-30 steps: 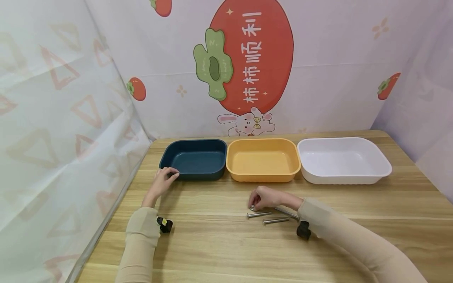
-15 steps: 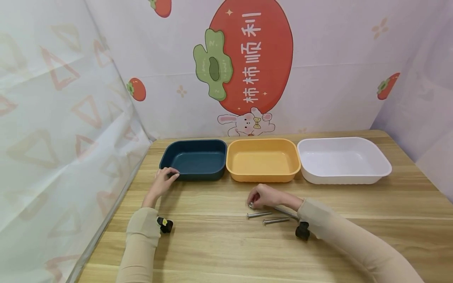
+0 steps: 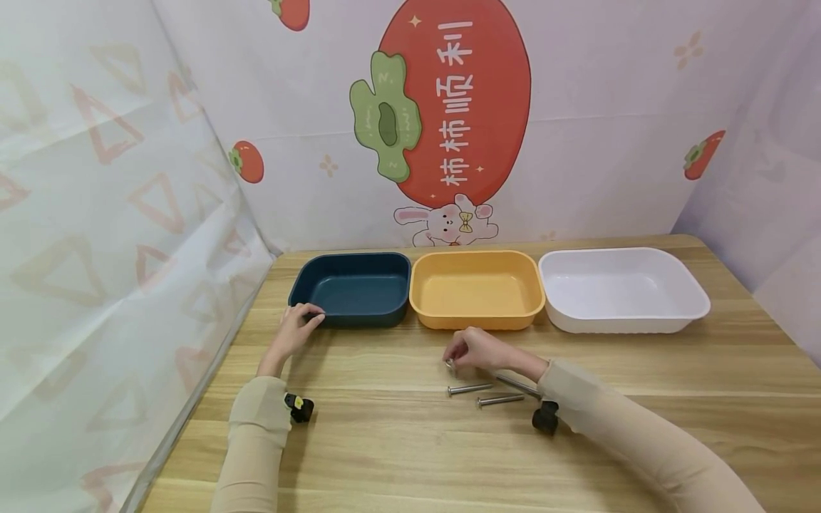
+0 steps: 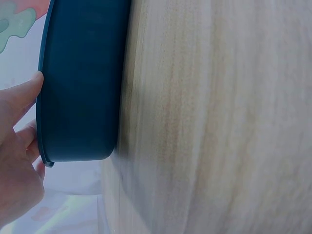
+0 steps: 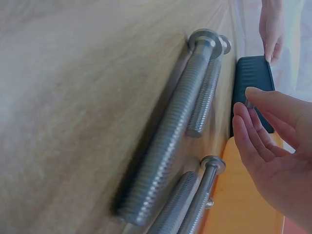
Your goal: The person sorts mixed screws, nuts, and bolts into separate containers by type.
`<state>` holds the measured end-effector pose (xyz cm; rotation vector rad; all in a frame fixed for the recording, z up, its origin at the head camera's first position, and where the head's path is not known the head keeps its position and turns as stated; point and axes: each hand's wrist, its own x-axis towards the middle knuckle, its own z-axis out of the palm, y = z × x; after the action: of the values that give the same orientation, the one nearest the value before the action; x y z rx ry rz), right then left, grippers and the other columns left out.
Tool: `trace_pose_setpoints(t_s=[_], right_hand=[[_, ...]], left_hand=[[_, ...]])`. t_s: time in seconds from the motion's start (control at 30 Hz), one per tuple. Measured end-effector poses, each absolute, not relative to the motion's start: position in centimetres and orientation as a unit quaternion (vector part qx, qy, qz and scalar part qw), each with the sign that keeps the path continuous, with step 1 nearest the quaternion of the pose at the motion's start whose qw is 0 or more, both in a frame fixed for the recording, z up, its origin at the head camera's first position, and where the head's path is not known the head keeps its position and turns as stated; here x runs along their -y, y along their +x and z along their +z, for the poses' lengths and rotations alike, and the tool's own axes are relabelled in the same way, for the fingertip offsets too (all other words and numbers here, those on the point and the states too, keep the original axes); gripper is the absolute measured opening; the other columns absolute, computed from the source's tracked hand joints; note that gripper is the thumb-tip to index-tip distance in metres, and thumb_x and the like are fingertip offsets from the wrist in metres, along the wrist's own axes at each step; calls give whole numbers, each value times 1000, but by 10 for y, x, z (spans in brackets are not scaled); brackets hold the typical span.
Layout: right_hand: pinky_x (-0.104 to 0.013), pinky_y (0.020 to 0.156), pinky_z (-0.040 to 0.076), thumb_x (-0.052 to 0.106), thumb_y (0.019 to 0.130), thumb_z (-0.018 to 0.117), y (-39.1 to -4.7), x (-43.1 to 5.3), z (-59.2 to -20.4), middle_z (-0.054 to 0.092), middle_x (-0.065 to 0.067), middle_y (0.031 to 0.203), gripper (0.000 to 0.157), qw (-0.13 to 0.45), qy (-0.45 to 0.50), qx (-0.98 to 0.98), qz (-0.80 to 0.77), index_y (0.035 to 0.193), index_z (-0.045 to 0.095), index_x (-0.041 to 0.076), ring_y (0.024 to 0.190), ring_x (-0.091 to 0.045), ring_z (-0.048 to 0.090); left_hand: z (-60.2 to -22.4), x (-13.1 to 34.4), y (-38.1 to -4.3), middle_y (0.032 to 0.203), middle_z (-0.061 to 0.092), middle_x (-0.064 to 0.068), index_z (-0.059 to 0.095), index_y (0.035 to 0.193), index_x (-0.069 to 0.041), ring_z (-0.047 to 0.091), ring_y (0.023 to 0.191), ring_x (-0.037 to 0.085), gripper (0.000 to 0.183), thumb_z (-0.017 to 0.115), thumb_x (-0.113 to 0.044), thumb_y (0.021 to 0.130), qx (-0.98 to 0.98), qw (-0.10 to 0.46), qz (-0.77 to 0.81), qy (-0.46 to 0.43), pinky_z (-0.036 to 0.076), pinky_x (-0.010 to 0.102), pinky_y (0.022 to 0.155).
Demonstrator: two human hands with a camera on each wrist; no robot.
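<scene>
My left hand holds the near left corner of the dark blue tray. In the left wrist view, the thumb lies at the rim of the tray and the other fingers are partly hidden behind it. Just in front of the yellow tray, my right hand pinches a small silver metal piece between thumb and fingertips. Its kind is mostly covered by the fingers. Metal bolts lie on the table under and beside this hand: one bolt, another bolt, and a longer rod-like one by the wrist.
A white tray stands right of the yellow one, and the three trays sit side by side along the back of the wooden table. Behind them hangs a printed cloth. Each wrist carries a small black camera.
My right hand has risen slightly away from the bolts toward the yellow tray, carrying the small metal piece. The left hand and the trays stay where they were.
</scene>
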<state>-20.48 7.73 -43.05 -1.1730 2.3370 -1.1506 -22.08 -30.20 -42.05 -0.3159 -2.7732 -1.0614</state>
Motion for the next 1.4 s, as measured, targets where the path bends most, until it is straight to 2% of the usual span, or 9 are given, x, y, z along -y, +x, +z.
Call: trace_pose_setpoints(t_s=[0.67,1.0,1.4], right_hand=[[-21,66,46,5,78,65,-213,-58,-413,61,-2,82,14,87,-353,-816,-449,91,68,-1,74,-9,55],[-21,64,45,1,77,63,-215,-44,-409,62,-5,86,16,73,-313,-816,-481,92,67,-1,74,-11,54],[-20,62,44,2,75,66,-221,-24,-407,63,-7,85,15,47,-270,-820,-502,91,68,0,71,-11,55]], left_hand=[[-422,303,-221,94,52,17,60,97,0,35,81,26,17,55,-14,88,928,69,-355,-94,25,38,75],[-422,303,-221,94,52,17,59,97,0,36,83,27,16,54,-13,88,926,72,-358,-93,24,39,77],[-422,303,-221,93,52,16,60,96,-1,36,84,27,16,55,-13,88,926,72,-358,-93,23,39,78]])
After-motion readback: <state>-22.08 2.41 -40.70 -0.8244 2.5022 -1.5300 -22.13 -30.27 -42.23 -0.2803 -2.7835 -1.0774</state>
